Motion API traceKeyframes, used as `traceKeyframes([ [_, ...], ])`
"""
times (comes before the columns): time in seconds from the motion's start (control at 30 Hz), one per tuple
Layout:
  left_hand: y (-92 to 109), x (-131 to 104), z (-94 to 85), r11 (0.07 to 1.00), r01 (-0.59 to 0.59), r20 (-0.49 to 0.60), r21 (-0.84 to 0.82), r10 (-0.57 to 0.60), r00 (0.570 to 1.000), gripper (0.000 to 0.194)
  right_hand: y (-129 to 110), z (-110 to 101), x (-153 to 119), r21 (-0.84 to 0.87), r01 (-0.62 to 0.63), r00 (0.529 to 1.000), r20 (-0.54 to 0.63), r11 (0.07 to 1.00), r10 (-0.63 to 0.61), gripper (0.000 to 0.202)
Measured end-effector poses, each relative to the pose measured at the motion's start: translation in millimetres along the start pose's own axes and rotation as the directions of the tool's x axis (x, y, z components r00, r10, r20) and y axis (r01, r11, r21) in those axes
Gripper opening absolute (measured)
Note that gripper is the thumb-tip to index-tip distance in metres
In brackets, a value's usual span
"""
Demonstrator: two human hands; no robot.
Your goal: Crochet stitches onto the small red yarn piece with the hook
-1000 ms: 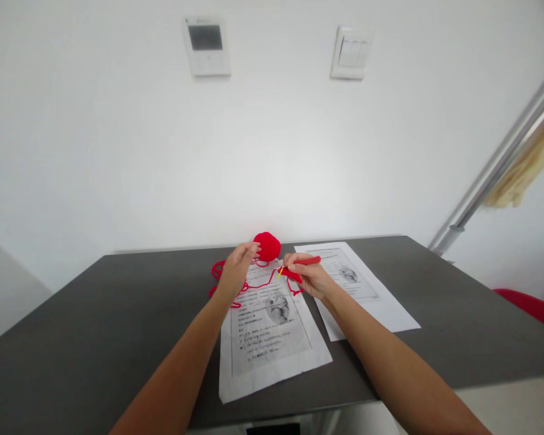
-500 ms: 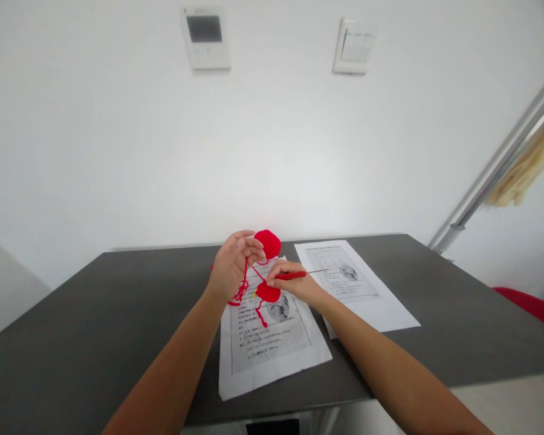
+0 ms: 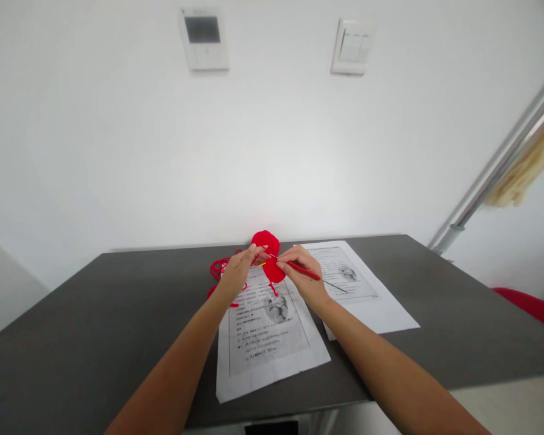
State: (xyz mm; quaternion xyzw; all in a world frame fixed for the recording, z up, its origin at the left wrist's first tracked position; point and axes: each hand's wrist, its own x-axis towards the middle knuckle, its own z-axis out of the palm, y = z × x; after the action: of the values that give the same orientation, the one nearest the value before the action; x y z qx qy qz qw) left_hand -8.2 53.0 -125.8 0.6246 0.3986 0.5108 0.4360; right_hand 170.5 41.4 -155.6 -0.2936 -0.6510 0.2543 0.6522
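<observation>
My right hand (image 3: 304, 272) is closed around the red handle of a crochet hook (image 3: 304, 270), whose thin metal shaft sticks out toward the lower right. A small red crocheted piece (image 3: 274, 270) hangs between my hands, with a yellow marker (image 3: 262, 264) at its left edge and a short tail of yarn below. On the left, my left hand (image 3: 241, 267) has its fingers closed on red yarn (image 3: 257, 257) beside the hook's tip. Behind them sits a ball of red yarn (image 3: 265, 238). Exactly how the fingertips grip the piece is hard to see.
Under my hands lies a printed sheet (image 3: 272, 362), and another sheet (image 3: 381, 314) lies to its right on the dark table (image 3: 95, 338). Loose yarn loops (image 3: 217, 269) lie left of my left hand. A white wall stands behind; a red chair edge (image 3: 528, 307) shows at right.
My left hand has come down from its raised, open-fingered pose to the hook's tip. The crocheted piece and my right hand have shifted up and right, and the hook's shaft now slants downward.
</observation>
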Motion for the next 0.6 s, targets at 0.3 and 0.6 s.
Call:
traceKeyframes([
  [0.3, -1, -2, 7.6, 0.961, 0.156, 0.130, -0.229, -0.129, 0.983, 0.064, -7, 0, -7, -0.106, 0.165, 0.978, 0.144, 0.981, -0.149, 0.010],
  [0.6, 13, -3, 1.5, 0.936, 0.197, 0.206, -0.292, -0.139, 0.969, 0.069, -15, -3, 0, -0.171, 0.373, 0.921, 0.189, 0.912, -0.341, 0.021],
])
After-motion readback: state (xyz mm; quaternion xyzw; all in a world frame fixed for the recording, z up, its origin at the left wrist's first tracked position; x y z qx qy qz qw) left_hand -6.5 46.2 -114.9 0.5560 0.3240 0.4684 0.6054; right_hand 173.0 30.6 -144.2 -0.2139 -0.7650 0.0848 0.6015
